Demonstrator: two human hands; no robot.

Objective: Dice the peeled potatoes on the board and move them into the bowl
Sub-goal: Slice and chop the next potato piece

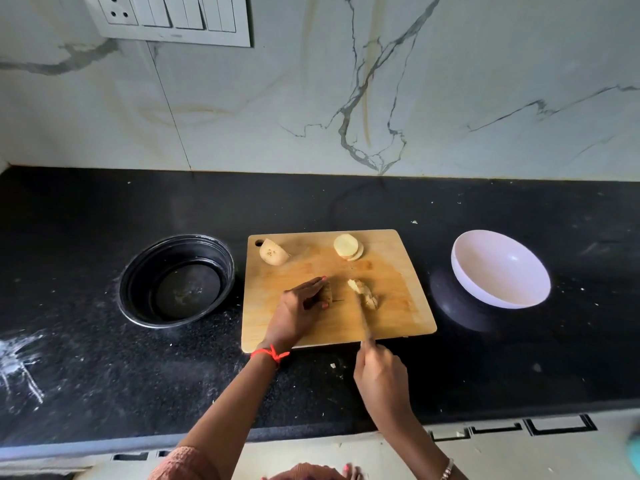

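Observation:
A wooden cutting board [391,317] lies on the black counter. My left hand [299,308] presses a small potato piece [327,293] against the board. My right hand [381,375] grips a knife [364,315] whose blade points away from me, beside a row of cut potato pieces [365,294]. A potato half [273,252] rests at the board's far left corner. Stacked potato slices [348,247] lie at the far middle. The white bowl [498,268] stands empty to the right of the board.
A black round container [176,280] sits left of the board. The black counter [519,358] carries white specks and a smear at the left. A marble wall with a switch panel [173,17] rises behind. The counter's front edge runs below my forearms.

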